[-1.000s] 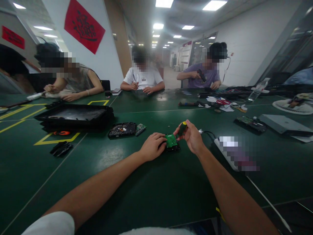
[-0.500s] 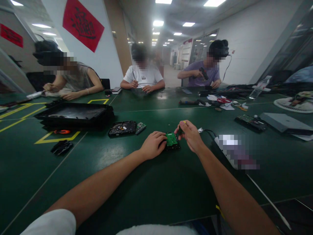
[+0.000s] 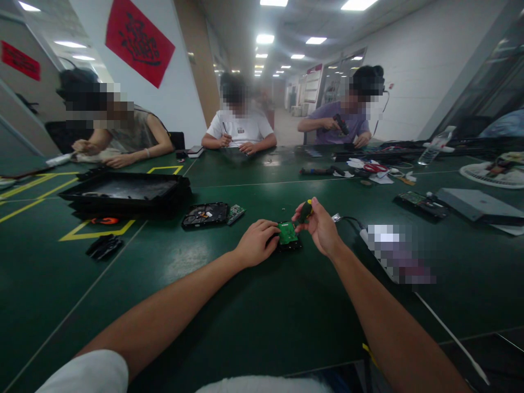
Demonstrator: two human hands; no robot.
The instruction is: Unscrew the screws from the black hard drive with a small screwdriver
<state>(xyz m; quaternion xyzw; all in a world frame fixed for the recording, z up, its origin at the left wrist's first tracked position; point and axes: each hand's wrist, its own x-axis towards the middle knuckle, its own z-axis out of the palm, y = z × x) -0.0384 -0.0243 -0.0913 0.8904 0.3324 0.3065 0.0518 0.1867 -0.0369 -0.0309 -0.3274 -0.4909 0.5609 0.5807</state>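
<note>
A small hard drive (image 3: 288, 234) lies on the green table with its green circuit board facing up. Around its left edge, my left hand (image 3: 257, 243) is closed, steadying it with fingertips at the board's side. My right hand (image 3: 323, 229) grips a screwdriver (image 3: 305, 211) with a dark green and yellow handle, tilted over the drive's right side. The screwdriver's tip points down at the board's edge; whether it sits in a screw is too small to tell. To the left lie another, larger hard drive (image 3: 204, 215) and a loose circuit board (image 3: 235, 213).
Black stacked trays (image 3: 126, 191) stand at left, near an orange-handled tool (image 3: 105, 221) and black gloves (image 3: 104, 246). A white power strip (image 3: 379, 256) lies right of my hand. Further right are a drive (image 3: 421, 204), a grey box (image 3: 478, 207) and a bottle (image 3: 437, 146). Three people sit opposite.
My right hand's fingers have opened out and shifted around the screwdriver handle, so more of the handle shows. My left hand and the hard drive stay in place.
</note>
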